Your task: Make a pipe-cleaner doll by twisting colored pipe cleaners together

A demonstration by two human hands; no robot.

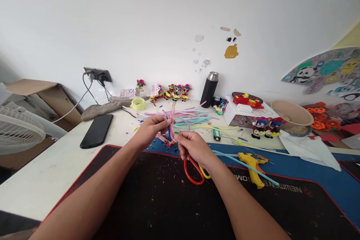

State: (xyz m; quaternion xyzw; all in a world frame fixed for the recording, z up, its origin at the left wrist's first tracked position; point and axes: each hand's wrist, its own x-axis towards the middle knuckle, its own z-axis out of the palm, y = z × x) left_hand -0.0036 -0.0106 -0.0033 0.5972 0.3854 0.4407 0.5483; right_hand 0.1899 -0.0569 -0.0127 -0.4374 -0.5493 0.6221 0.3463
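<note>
Pinched between the fingertips of my left hand are the upper parts of some pink pipe cleaners, with a blue strand beside them. My right hand is closed on the lower end of the same pink strands, close to my left hand. Just under my right hand show a red loop handle and part of a yellow one, which look like scissors; whether my fingers touch them I cannot tell. Behind both hands lies a loose pile of pink, mint and purple pipe cleaners.
A yellow glue gun rests right on the black mat, a mint pipe cleaner across it. A phone and fan are left. Behind stand a black flask, yellow tape roll, several small figures and a white box.
</note>
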